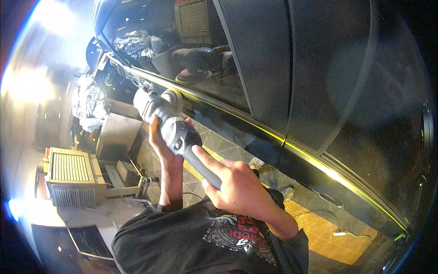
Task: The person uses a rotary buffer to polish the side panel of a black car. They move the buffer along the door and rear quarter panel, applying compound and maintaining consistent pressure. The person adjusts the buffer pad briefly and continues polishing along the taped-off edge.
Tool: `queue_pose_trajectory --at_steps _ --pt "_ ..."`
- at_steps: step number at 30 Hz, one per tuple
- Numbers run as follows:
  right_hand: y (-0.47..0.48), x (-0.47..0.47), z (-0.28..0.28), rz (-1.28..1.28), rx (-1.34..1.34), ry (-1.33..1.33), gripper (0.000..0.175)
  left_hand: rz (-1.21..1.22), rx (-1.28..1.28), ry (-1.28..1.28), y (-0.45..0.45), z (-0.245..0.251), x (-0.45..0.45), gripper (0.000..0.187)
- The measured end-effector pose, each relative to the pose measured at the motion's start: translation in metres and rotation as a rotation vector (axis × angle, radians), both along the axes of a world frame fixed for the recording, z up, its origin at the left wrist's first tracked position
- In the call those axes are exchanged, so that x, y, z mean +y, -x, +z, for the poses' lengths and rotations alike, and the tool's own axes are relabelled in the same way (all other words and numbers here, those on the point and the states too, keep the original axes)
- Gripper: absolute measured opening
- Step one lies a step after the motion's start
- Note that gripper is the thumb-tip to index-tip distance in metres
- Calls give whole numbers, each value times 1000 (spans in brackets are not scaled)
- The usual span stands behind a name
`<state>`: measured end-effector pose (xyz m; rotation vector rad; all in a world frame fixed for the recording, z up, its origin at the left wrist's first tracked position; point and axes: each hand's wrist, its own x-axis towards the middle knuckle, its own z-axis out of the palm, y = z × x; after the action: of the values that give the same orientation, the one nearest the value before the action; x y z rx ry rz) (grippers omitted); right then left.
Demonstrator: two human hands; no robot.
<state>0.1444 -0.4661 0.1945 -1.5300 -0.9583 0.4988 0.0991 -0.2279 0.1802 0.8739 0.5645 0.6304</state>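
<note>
A corded-style car polisher (186, 137) with a black and grey body lies across the middle of the view, held in both hands. My left hand (159, 140) supports its body from below, near the head. Around the rear grip, my right hand (236, 185) is closed, with the index finger stretched along the housing. The polisher's round pad (174, 99) faces the dark car door (239, 137) just below the window; whether it touches the paint I cannot tell. Yellow-green masking tape (239, 120) runs along the base of the side windows (205, 85).
Crumpled plastic sheeting (89, 101) lies at the left, near a pale box (118, 133). Below it stands a beige slatted unit (72, 171) beside a wheeled frame (137, 185). Patterned floor tiles (328, 236) and a cable (356, 235) show beneath the car's side.
</note>
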Motion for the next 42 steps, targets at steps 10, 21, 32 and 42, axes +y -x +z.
queue_pose_trajectory --at_steps 10,21,32,42 --pt "5 68 -87 -17 134 -182 69 1 79 -138 -3 -51 72 60" --pt "0 57 -94 -27 54 -126 66 -13 29 -150 -3 -61 61 70" --pt "-22 -64 5 -92 -48 -59 61 -13 -1 99 -20 4 -61 70" --pt "-12 -138 51 -135 20 -8 59 -59 78 -5 -18 47 -130 69"
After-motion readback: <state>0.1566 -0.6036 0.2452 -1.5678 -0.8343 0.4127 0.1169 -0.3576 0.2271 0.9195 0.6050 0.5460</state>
